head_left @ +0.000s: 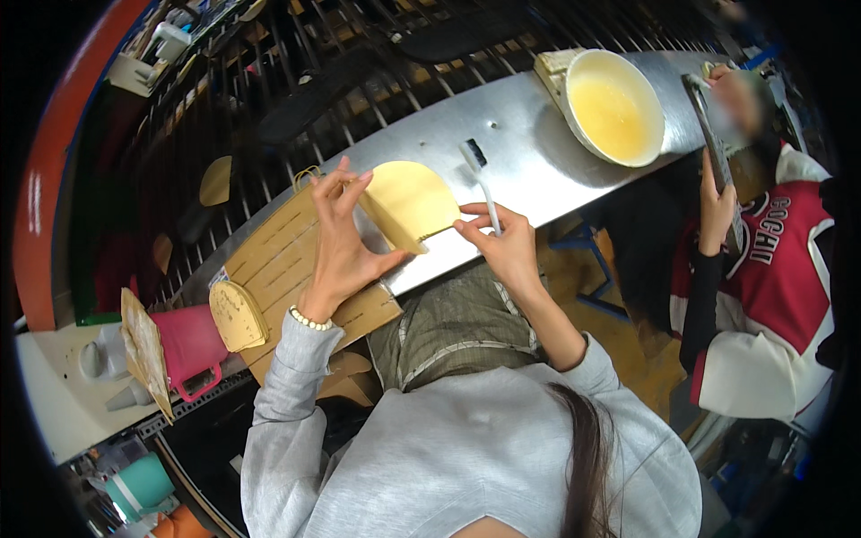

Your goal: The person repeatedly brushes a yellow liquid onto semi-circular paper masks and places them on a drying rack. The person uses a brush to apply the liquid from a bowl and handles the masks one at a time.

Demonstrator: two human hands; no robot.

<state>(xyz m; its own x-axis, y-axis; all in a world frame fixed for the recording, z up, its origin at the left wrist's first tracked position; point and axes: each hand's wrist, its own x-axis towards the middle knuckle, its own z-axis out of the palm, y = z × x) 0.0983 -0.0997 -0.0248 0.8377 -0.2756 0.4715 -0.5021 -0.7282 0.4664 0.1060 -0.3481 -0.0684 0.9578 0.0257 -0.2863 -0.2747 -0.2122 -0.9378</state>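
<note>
A pale yellow rounded sheet (414,195) stands over the metal bench, its left side bent up into a flap. My left hand (339,240), a beaded bracelet at the wrist, spans that flap, with the thumb at its lower end and the fingers at its upper end. Thumb and fingertips of my right hand (504,249) pinch the sheet's right edge. The same hand also keeps a white-handled brush (485,186) with dark bristles, pointing away from me. Beneath my left hand lies slotted brown cardboard (285,240).
A white bowl (615,108) of yellow liquid stands at the far right of the metal bench (520,193). Stacked yellow rounded pieces (238,316) lie left, beside a pink pitcher (190,345). Metal bars (377,99) run behind. At right, another person (762,296) holds a flat dark device (713,143).
</note>
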